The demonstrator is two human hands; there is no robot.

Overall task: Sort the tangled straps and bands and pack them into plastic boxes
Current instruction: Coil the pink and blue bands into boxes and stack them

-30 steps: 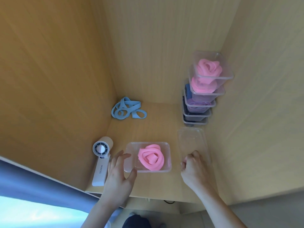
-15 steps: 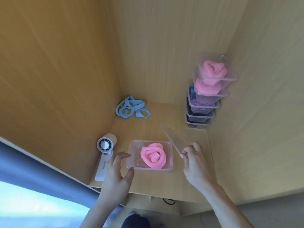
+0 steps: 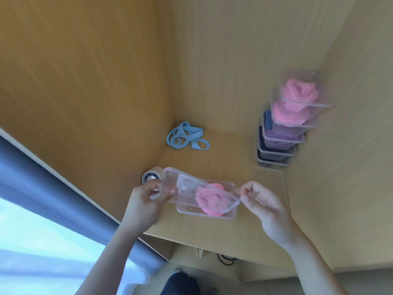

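Note:
A clear plastic box [image 3: 191,210] sits near the front edge of the wooden shelf, with a rolled pink band [image 3: 210,198] inside. A clear lid [image 3: 182,179] hangs tilted just above the box. My left hand [image 3: 146,201] pinches the lid's left end and my right hand [image 3: 261,201] pinches its right corner. A tangled light-blue band [image 3: 186,139] lies loose in the back left corner. At the back right stands a stack of closed boxes [image 3: 285,128] with pink, purple, blue and dark bands in them.
A small white hand fan [image 3: 150,177] lies at the shelf's left side, partly hidden behind my left hand. Wooden walls close in the shelf on the left, back and right. A blue-grey curtain [image 3: 42,188] hangs at the lower left.
My right hand lifted the lid off the shelf at the right and carried it over the pink band's box. My left hand left the box's side and took the lid's other end.

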